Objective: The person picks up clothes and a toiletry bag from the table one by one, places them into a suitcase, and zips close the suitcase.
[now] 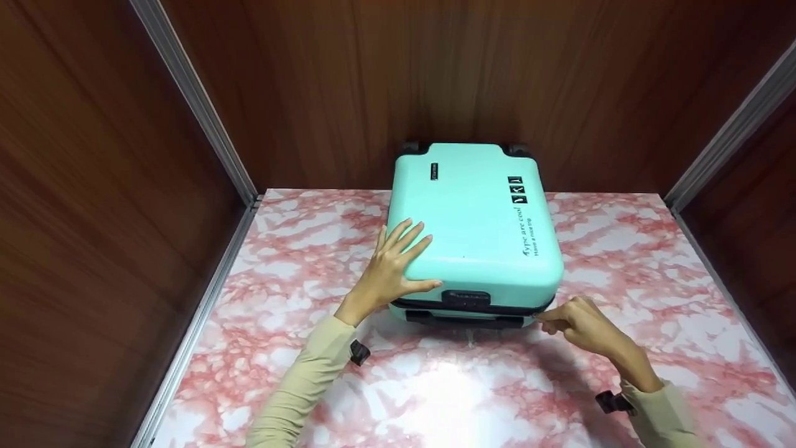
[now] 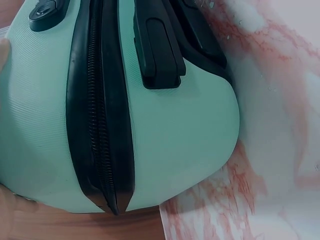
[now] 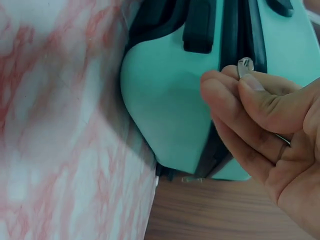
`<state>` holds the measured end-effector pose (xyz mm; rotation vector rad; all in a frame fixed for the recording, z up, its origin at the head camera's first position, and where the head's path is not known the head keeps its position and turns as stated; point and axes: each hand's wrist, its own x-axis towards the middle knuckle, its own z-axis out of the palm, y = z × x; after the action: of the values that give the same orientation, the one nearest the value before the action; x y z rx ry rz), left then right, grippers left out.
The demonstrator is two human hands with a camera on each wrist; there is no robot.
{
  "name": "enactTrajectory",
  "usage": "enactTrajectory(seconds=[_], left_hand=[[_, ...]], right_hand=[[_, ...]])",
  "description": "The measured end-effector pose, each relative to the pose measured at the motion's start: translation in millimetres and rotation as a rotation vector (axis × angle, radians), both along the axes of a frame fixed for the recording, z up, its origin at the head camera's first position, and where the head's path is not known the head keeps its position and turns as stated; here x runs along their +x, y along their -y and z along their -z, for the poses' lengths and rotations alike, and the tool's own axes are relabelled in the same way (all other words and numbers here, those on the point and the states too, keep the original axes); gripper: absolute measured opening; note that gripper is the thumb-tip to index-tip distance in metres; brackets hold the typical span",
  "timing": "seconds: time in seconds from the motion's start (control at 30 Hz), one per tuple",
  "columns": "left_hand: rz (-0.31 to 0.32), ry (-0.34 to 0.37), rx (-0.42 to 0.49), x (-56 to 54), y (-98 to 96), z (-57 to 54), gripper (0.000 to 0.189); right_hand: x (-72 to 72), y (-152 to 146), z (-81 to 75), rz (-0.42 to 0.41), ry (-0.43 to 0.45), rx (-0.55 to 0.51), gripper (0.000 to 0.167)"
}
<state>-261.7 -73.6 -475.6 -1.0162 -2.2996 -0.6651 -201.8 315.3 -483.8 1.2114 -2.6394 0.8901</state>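
A mint-green suitcase [image 1: 466, 211] lies flat on the table, its front side with the handles toward me. My left hand [image 1: 390, 267] rests on its near left corner, fingers spread over the lid and thumb along the front edge. At the near right corner, my right hand [image 1: 581, 323] pinches a small metal zipper pull [image 3: 245, 66] between thumb and curled forefinger. The black zipper [image 2: 97, 100] runs round the side between the two shell halves. A black side handle [image 1: 466, 298] sits at the middle of the front.
Under the suitcase is a tabletop [image 1: 298, 249] with a red and white marble pattern. A brown wood panel [image 1: 373, 81] stands close behind the suitcase wheels [image 1: 517, 150]. Further wood panels with metal edge strips [image 1: 199, 106] bound the left and right sides.
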Motion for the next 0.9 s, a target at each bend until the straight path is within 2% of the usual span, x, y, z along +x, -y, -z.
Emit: enactTrajectory(seconds=[0.17, 0.43, 0.9], left_hand=[[0.005, 0.019, 0.002, 0.2, -2.0, -0.5, 0.084], [-0.006, 0.020, 0.013, 1.5, -1.5, 1.3, 0.085], [-0.011, 0.029, 0.003, 2.8, -0.8, 0.2, 0.085]], right_hand=[[1.6, 10.4, 2.7, -0.022, -0.021, -0.008, 0.042], [4.1, 28.3, 5.2, -0.068, -0.147, 0.011, 0.044], [6.9, 50.6, 9.9, -0.067, -0.142, 0.032, 0.042]])
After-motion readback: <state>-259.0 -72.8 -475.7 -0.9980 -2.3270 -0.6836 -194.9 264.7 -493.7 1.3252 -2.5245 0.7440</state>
